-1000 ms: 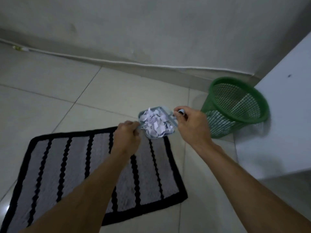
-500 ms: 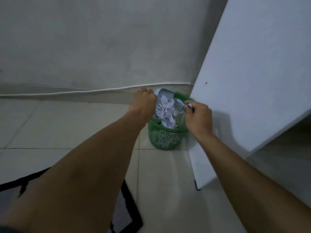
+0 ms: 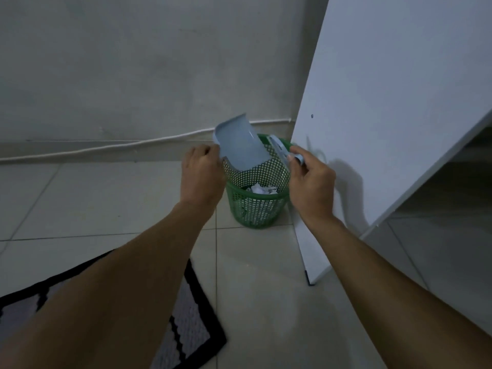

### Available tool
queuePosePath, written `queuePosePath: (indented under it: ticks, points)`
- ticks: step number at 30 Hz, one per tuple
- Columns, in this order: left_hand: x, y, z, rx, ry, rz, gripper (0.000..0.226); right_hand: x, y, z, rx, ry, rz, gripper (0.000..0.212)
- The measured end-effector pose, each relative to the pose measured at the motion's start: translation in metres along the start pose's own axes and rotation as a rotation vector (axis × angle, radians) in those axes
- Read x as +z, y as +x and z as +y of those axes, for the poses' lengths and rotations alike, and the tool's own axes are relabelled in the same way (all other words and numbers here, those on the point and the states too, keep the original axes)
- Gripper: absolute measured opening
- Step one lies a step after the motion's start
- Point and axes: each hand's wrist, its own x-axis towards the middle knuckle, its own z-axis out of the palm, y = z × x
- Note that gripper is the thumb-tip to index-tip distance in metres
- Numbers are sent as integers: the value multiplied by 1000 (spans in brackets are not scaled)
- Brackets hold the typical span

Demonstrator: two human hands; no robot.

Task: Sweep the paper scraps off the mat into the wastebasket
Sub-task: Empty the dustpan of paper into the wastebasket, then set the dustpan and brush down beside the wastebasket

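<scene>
A pale blue dustpan (image 3: 239,145) is tipped steeply over the green mesh wastebasket (image 3: 257,209), its pan bare. My left hand (image 3: 202,174) grips the pan's left edge. My right hand (image 3: 310,182) holds the dustpan's handle (image 3: 282,151) at the basket's right rim. White paper scraps (image 3: 259,188) lie inside the basket. A corner of the grey mat with black stripes and border (image 3: 191,328) shows at the lower left, partly hidden by my left forearm.
A white board (image 3: 386,115) leans against the right side, its lower corner on the tiled floor just right of the basket. A white cable (image 3: 106,147) runs along the base of the grey wall behind.
The dustpan went from over the mat to above the basket and tilted up. The scraps slid out of it into the basket. My view swung right, away from the mat.
</scene>
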Motion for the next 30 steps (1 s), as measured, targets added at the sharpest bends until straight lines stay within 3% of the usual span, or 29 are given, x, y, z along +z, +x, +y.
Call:
queuePosePath:
  ticks: [2, 6, 11, 14, 18, 23, 30]
  points:
    - [-11, -20, -20, -99, -103, 84, 22, 0, -6, -15, -62, 60, -10, 24]
    - [-28, -81, -68, -176, -66, 93, 23, 6, -35, -42, -221, 95, -60, 24]
    - [-31, -167, -84, -155, -110, -165, 16, 12, -95, -33, -325, 42, -200, 24]
    - [-13, -210, -72, -273, -205, -322, 23, 9, -135, -6, -335, -100, -309, 23]
    - [32, -245, -49, -319, -300, -500, 14, 1, -177, 48, -300, -294, -450, 30]
    - [84, -254, -17, -356, -355, -594, 21, -6, -207, 97, -329, -399, -565, 34]
    - [126, -228, -8, -324, -407, -707, 40, 17, -204, 133, -204, -370, -563, 38]
